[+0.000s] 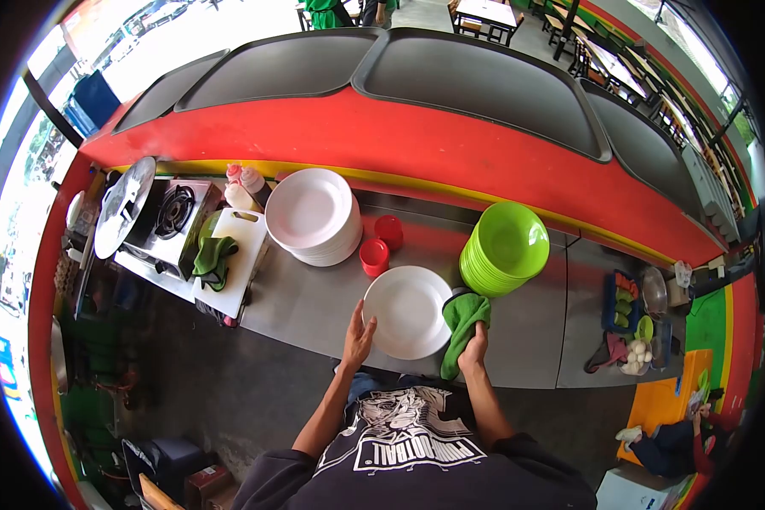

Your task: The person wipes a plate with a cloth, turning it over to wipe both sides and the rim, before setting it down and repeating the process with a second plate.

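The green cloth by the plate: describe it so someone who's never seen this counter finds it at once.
Start at the grey steel counter and find the stack of lime green bowls. Just in front of it, beside the single white plate, the green cloth is bunched in the right hand. The other green cloth lies far left on the white cutting board, unheld.

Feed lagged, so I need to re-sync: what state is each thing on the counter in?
white plate, flat on counter, single
left hand, open, touching the plate's rim
green cloth, bunched beside the plate
right hand, shut on green cloth
white plates, stacked
green bowls, stacked upright
stove, no flame visible
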Demonstrator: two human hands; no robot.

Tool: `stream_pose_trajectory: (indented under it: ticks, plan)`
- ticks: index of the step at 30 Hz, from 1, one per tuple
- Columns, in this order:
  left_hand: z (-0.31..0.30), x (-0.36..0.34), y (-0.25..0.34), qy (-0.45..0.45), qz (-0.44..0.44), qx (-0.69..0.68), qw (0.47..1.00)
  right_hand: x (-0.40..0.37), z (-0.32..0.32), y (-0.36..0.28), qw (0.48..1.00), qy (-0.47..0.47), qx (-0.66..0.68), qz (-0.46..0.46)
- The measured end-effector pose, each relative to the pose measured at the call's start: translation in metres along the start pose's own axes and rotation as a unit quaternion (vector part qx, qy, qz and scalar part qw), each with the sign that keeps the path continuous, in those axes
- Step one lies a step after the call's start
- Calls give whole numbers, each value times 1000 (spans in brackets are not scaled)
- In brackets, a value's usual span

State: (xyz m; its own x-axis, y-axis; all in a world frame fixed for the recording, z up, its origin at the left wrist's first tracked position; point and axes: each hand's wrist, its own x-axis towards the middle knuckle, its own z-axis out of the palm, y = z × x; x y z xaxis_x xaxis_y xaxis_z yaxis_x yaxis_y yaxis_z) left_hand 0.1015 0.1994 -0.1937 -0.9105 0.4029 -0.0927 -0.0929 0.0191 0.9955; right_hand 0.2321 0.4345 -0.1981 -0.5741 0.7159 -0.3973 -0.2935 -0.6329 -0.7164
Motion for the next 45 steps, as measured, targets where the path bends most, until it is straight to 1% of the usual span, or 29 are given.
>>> stream_pose_trajectory:
  ticks: [2,4,5,6,8,10,13,14,15,16,18,21,22,25,26,29,31,32,34,35,36,37,39,40,43,44,45]
  plan:
    - [4,-5,1,-3,0,3,1000,4,-4,2,999,-20,-38,-10]
    - [4,-11,-2,1,9,26,1000,3,2,6,992,-27,-113,-56]
    - [4,-13,-3,5,2,14,1000,0,7,5,985,-30,-150,-79]
    - [3,-16,-3,7,-4,2,1000,-3,11,2,970,-45,-216,-101]
    - [5,-20,-4,14,-18,-14,1000,-7,17,-4,954,-67,-269,-116]
    - [5,-22,-3,25,-33,-19,999,-8,19,-3,939,-90,-304,-134]
    - [6,-26,5,37,-63,-18,997,-7,20,-5,914,-158,-344,-144]
    - [6,-27,8,41,-66,-13,997,-5,20,-2,886,-175,-388,-184]
    - [6,-28,12,44,-70,-8,997,-2,17,2,846,-194,-441,-227]
    - [6,-28,14,48,-73,-3,996,0,15,6,801,-212,-491,-268]
    - [5,-28,10,63,-39,-4,997,4,9,15,697,-242,-580,-345]
    - [2,-30,12,72,1,-1,997,2,8,22,557,-274,-652,-436]
    - [0,-31,15,74,12,1,997,3,10,25,510,-284,-677,-448]
    - [-5,-34,27,83,36,19,996,3,18,37,541,-339,-679,-362]
    - [-6,-37,33,94,34,32,995,2,21,41,538,-337,-664,-395]
    - [-6,-44,55,119,31,50,991,0,23,55,539,-375,-667,-352]
    - [-6,-45,67,131,29,38,990,-3,26,64,543,-408,-631,-376]
    - [-8,-46,67,136,15,-4,991,-5,28,68,544,-423,-612,-388]
    - [-11,-47,69,143,-13,-89,986,-13,35,77,587,-453,-569,-356]
    - [-12,-47,71,151,-16,-101,983,-18,40,79,607,-466,-547,-340]
    - [-12,-47,72,158,-20,-113,981,-22,43,80,589,-483,-548,-345]
    - [-12,-47,74,164,-24,-125,978,-26,47,83,591,-490,-535,-352]
    - [-13,-47,72,199,2,-85,976,-33,54,90,595,-504,-509,-364]
    - [-14,-47,70,216,15,-66,974,-40,56,91,594,-490,-512,-382]
    - [-36,-51,49,227,-34,-153,961,-59,79,79,584,-543,-498,-340]
    - [-34,-50,61,234,-30,-177,955,-67,86,76,579,-547,-479,-369]
    - [-33,-49,70,236,-40,-191,952,-77,93,73,583,-557,-483,-342]
